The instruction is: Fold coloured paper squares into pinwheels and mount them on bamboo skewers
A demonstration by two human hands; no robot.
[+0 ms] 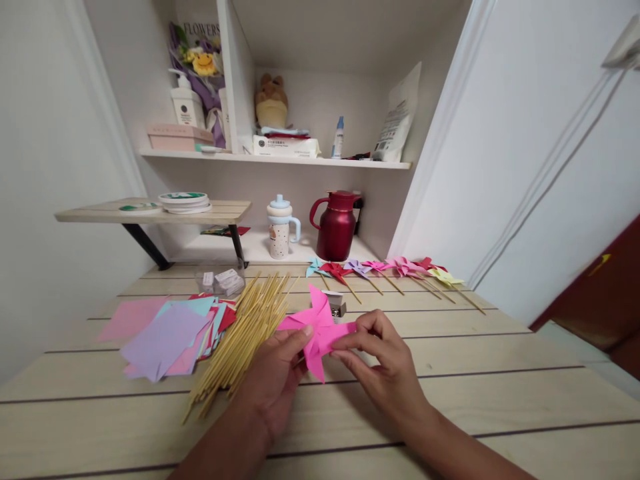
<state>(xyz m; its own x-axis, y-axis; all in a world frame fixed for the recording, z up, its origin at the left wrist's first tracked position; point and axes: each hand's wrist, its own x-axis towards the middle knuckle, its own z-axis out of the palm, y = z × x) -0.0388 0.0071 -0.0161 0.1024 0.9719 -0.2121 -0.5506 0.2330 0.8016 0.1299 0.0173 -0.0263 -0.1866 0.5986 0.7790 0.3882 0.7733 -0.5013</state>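
One pink pinwheel (324, 335) in hand, held up over the desk (475, 373), partly covering a small open box (339, 307) behind it. Left hand (280, 363): thumb on top near the middle, fingers underneath, pinching it. Right hand (385, 353): thumb and fingertips pinching the blade on that side.

Handling, my estimate: next to no weight, thin paper, springy at the folds, easy to crease or tear, not very slippery. I'd hold it flat near the layered centre — that should be the stiffest spot; blade tips probably bend if I squeeze.

Text: "FLOWERS" lettering (201, 29) reads clearly, upper left above the bouquet (205, 63). Pump bottle (187, 107), white pack (285, 146), blue-capped bottle (338, 141) and white bag (400, 113) all carry print — too small or blurred for me to read.
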